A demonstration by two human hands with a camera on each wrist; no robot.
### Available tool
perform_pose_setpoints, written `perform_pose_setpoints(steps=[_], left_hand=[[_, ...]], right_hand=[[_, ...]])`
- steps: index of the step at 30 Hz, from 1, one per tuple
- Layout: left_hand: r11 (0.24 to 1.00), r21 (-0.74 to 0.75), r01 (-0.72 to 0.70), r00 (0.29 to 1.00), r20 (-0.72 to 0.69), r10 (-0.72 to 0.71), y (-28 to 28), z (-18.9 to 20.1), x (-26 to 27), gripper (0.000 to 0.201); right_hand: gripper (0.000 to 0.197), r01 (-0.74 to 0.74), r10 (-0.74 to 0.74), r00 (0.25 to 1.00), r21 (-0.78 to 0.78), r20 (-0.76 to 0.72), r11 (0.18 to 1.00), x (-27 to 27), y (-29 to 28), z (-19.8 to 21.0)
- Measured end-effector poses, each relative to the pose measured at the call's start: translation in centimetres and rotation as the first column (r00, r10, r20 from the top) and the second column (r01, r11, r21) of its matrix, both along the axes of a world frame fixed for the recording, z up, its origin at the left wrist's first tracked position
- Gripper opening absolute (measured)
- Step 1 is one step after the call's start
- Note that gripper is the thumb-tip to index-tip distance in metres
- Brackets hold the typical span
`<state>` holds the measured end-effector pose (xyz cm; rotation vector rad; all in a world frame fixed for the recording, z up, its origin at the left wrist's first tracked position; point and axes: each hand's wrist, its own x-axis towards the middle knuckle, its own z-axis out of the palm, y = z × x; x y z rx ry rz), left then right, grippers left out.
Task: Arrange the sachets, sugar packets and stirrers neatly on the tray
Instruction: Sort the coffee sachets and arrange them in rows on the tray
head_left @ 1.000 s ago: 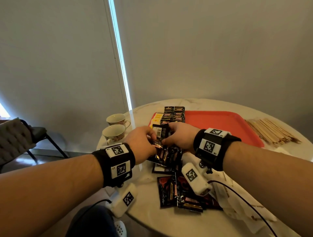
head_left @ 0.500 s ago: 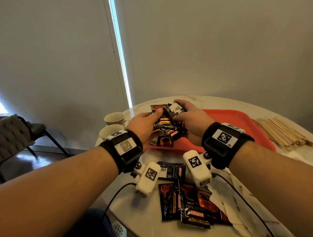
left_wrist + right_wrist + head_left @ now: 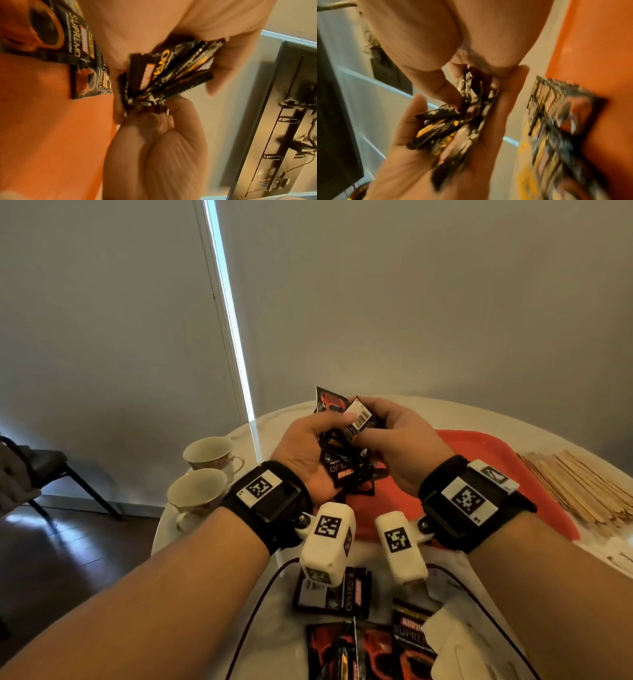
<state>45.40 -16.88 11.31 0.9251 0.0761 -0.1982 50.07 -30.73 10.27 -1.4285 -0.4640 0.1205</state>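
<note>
A bundle of black and red coffee sachets [image 3: 344, 463] hangs above the near left part of the red tray [image 3: 486, 463]. My left hand [image 3: 325, 436] cups the bundle from the left, thumb across its top. My right hand [image 3: 371, 422] pinches the upper sachets, one showing a barcode. The left wrist view shows the bundle [image 3: 171, 73] fanned between both hands, and a row of sachets [image 3: 73, 44] lying on the tray [image 3: 51, 135]. Wooden stirrers [image 3: 582, 484] lie in a heap right of the tray. More sachets [image 3: 332, 594] lie loose on the table near me.
Two teacups [image 3: 205, 453] [image 3: 197, 494] stand on the round white table at its left edge. White paper packets [image 3: 455, 642] lie at the near right beside the loose sachets. A dark chair [image 3: 51, 463] stands on the floor at the left.
Both hands have lifted the bundle of sachets off the table and carried it forward over the tray. The right hand's pinch has moved to the top sachets.
</note>
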Motion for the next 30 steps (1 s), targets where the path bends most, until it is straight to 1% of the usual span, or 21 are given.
perform_pose_setpoints(steps=[2, 3, 4, 6, 8, 11, 13, 14, 16, 17, 19, 20, 21, 22, 23, 24, 25, 26, 28, 29, 30], left_hand=[[0.998, 0.053, 0.037, 0.998, -0.049, -0.034, 0.0, 0.2, 0.8, 0.040], [0.997, 0.071, 0.039, 0.997, -0.072, -0.033, 0.1, 0.2, 1.2, 0.040], [0.996, 0.086, 0.031, 0.995, -0.093, -0.023, 0.2, 0.3, 1.7, 0.039], [0.995, 0.103, 0.012, 0.991, -0.136, 0.003, 0.5, 0.1, 2.4, 0.038], [0.995, 0.101, 0.005, 0.987, -0.159, 0.011, 0.7, -0.4, 3.1, 0.042], [0.997, 0.061, 0.040, 0.987, -0.157, -0.030, 0.7, -1.3, 3.5, 0.031], [0.997, 0.031, 0.069, 0.988, -0.142, -0.064, 0.7, -2.0, 3.8, 0.029], [0.997, 0.025, 0.070, 0.990, -0.127, -0.067, 0.8, -2.3, 3.9, 0.029], [0.998, 0.015, 0.058, 0.994, -0.095, -0.056, 1.1, -2.6, 3.9, 0.032], [0.998, 0.016, 0.053, 0.995, -0.084, -0.051, 1.3, -2.7, 3.9, 0.032], [0.999, 0.030, 0.044, 0.997, -0.069, -0.041, 1.6, -2.9, 3.9, 0.034], [0.999, 0.041, 0.034, 0.998, -0.063, -0.031, 1.7, -3.0, 3.9, 0.035], [0.998, 0.054, 0.019, 0.998, -0.053, -0.016, 1.8, -2.9, 3.8, 0.035], [0.997, 0.081, -0.008, 0.999, -0.042, 0.012, 1.8, -3.0, 3.8, 0.032], [0.993, 0.111, -0.039, 0.999, -0.032, 0.043, 1.9, -3.0, 3.8, 0.030], [0.988, 0.140, -0.066, 0.997, -0.024, 0.070, 1.9, -3.1, 3.8, 0.029], [0.986, 0.149, -0.080, 0.996, -0.018, 0.083, 1.9, -3.1, 3.7, 0.026], [0.984, 0.155, -0.089, 0.996, -0.016, 0.093, 1.9, -3.1, 3.7, 0.022], [0.981, 0.160, -0.110, 0.993, -0.024, 0.115, 2.0, -3.1, 3.9, 0.018], [0.979, 0.157, -0.127, 0.991, -0.028, 0.133, 2.0, -3.0, 3.9, 0.018], [0.976, 0.154, -0.153, 0.987, -0.029, 0.159, 2.1, -3.0, 4.1, 0.020]], right_hand=[[0.045, 0.077, -0.057, 0.992, -0.173, 0.114, 0.982, 0.6, -0.7, 0.1], [0.046, 0.090, -0.066, 0.991, -0.210, 0.121, 0.974, 1.0, -1.0, 0.0], [0.051, 0.078, -0.058, 0.993, -0.208, 0.100, 0.975, 1.3, -1.2, -0.1], [0.076, 0.012, -0.005, 0.999, -0.160, 0.047, 0.987, 2.0, -1.5, -0.4], [0.100, -0.074, 0.087, 0.995, -0.218, 0.050, 0.973, 2.2, -2.0, -0.5], [0.115, -0.178, 0.228, 0.972, -0.450, 0.058, 0.875, 2.5, -2.2, -0.8], [0.120, -0.129, 0.230, 0.968, -0.591, 0.098, 0.796, 2.5, -1.7, -0.8], [0.118, -0.087, 0.214, 0.968, -0.620, 0.132, 0.780, 2.6, -1.3, -0.9], [0.107, -0.033, 0.168, 0.971, -0.601, 0.170, 0.799, 2.9, -1.0, -0.9], [0.102, -0.028, 0.158, 0.972, -0.586, 0.172, 0.810, 2.9, -0.9, -0.9], [0.100, -0.050, 0.176, 0.970, -0.571, 0.168, 0.819, 3.0, -0.8, -1.0], [0.101, -0.085, 0.190, 0.970, -0.526, 0.149, 0.846, 3.0, -0.8, -1.3], [0.101, -0.129, 0.192, 0.975, -0.428, 0.108, 0.894, 3.0, -0.7, -1.5], [0.099, -0.149, 0.170, 0.984, -0.289, 0.051, 0.946, 2.9, -0.6, -1.6], [0.095, -0.125, 0.126, 0.992, -0.153, -0.006, 0.980, 3.0, -0.6, -1.8], [0.088, -0.069, 0.066, 0.996, -0.049, -0.059, 0.996, 3.1, -0.6, -1.8], [0.077, -0.011, 0.012, 0.995, 0.012, -0.098, 1.000, 3.3, -0.6, -1.8], [0.064, 0.036, -0.031, 0.991, 0.041, -0.128, 0.999, 3.4, -0.6, -1.8], [0.034, 0.088, -0.081, 0.985, 0.044, -0.155, 0.995, 3.5, -0.7, -1.9], [0.022, 0.109, -0.101, 0.982, 0.042, -0.157, 0.993, 3.4, -0.7, -1.8], [0.015, 0.135, -0.126, 0.980, 0.053, -0.155, 0.989, 3.3, -0.7, -1.7]])
